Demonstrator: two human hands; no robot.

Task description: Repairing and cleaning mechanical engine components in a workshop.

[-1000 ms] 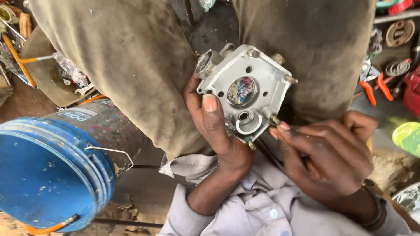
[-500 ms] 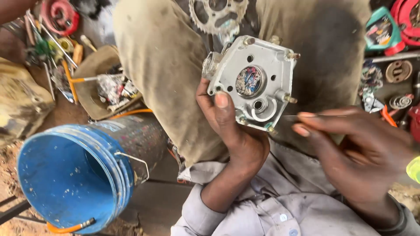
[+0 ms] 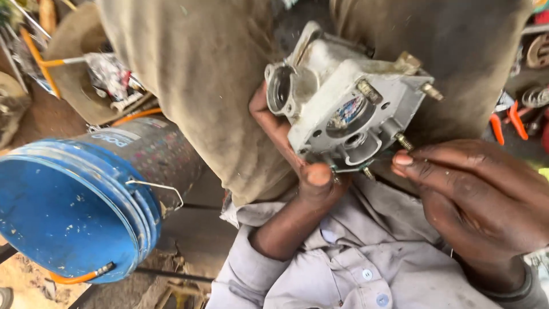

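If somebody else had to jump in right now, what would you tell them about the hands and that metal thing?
Left hand: grips the grey metal engine part from below, thumb on its lower edge, holding it up with its round openings facing the camera.
Right hand: fingertips at the part's lower right corner, by a small threaded stud; whether it pinches anything is too hidden to tell.
Nearby: a blue bucket lies on its side to the left; orange-handled pliers lie at the right.
Done: the part is lifted and steadied.
Left: the fingertip work at that corner is in progress.
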